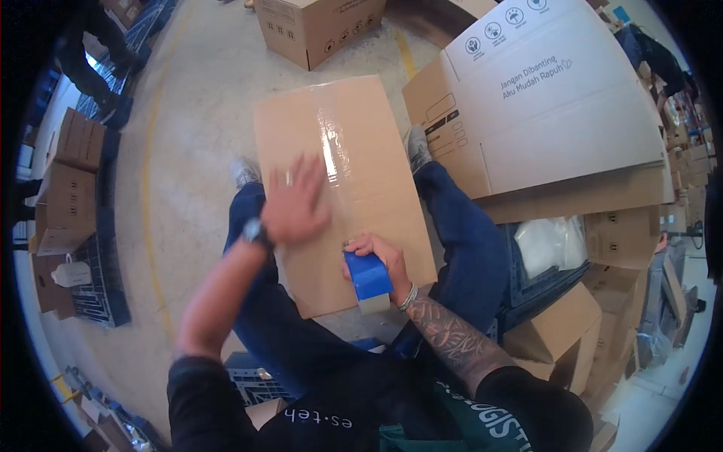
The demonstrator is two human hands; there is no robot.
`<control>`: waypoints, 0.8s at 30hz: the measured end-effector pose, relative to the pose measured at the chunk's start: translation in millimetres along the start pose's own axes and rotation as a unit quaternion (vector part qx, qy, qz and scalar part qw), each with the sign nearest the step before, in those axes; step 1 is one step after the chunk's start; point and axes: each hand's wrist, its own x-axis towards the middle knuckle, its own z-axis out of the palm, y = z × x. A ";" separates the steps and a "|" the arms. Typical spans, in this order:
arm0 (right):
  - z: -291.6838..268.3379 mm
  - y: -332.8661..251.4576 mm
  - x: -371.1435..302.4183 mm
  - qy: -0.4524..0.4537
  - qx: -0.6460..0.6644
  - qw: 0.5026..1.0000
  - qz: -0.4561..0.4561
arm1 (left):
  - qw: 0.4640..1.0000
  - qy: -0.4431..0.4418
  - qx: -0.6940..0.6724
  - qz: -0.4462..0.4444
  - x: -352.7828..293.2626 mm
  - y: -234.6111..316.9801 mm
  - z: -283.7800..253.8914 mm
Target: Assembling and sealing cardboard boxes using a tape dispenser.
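Observation:
A brown cardboard box [369,166] stands between my knees, with a strip of clear shiny tape [331,143] along the middle of its top. My left hand [297,202], slightly blurred, lies spread on the top just left of the tape, with a watch [257,233] on its wrist. Near the box's close edge my right hand [384,256] is wrapped round a blue tape dispenser [367,276]. A pale roll end [374,303] shows at the dispenser's near side. The dispenser's front edge is hidden by my fingers.
Large white-topped flattened cartons [557,98] lean at my right. A printed brown box [316,30] stands ahead. Boxes sit on a dark pallet [102,279] at the left; an open carton [557,324] is at my lower right. A person's legs [90,56] show at the far left.

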 end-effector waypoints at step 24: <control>-4.3 11.4 -62.9 0.044 -0.133 0.985 -0.101 | 0.999 -0.005 0.016 0.028 -63.3 20.4 37.7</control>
